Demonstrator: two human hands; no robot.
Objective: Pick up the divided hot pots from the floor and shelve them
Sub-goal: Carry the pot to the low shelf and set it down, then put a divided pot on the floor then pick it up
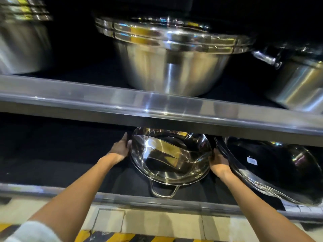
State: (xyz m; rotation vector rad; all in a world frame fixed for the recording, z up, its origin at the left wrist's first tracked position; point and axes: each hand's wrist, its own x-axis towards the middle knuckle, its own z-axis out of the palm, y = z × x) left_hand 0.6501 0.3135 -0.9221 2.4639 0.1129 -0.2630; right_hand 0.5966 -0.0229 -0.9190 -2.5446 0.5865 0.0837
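Both hands hold a divided hot pot (170, 158) on the lower shelf (52, 190), w/ the pot tilted up toward the camera so its inside and the curved divider show. Left hand (120, 148) grips the pot's left rim, fingers wrapped around the edge; right hand (218, 162) grips the right rim, thumb side on the edge. Pot seems to sit on a 2nd rim just under it, so prob. a stack, but can't tell how many. One loop handle (164, 191) points toward the shelf front, near the lip. Just right of the pot, touching or nearly so by the right hand, leans a dark wok (272, 170) w/ a small white label. Upper shelf (157, 103) carries a stack of steel bowls (167, 55) in the middle, another blurred stack (22, 35) at left, a pot w/ handle (297, 75) at right. Floor below shows yellow-black tape (139, 238). White sleeve (29, 231) on the left arm.
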